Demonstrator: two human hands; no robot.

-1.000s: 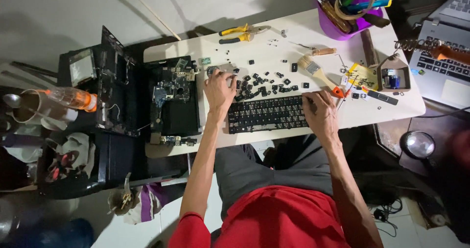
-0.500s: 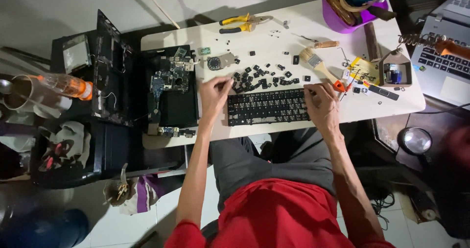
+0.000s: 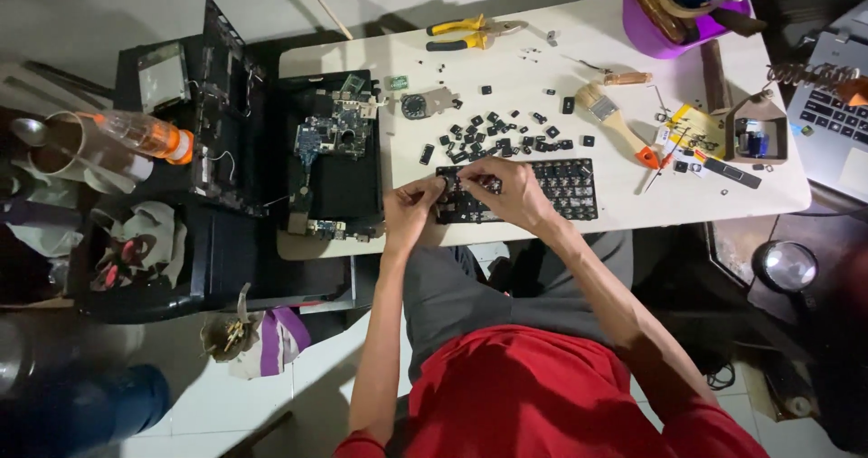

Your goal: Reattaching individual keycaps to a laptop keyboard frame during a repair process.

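— Where are your hands sitting?
— Your left hand (image 3: 409,207) and right hand (image 3: 506,191) are meeting over the left end of the black keyboard (image 3: 533,189), lying at the white table's (image 3: 723,196) near edge.
— And the fingers?
— They're curling and pinching at a key; I can't tell what they're holding. Loose keycaps (image 3: 493,132) are lying just beyond.

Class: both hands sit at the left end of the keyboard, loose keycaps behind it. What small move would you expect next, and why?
Probably pressing a keycap down at the left end of the black keyboard: the left hand and right hand pinch together there, and loose keycaps lie scattered behind it. Whether a cap sits between the fingers is too small to tell.
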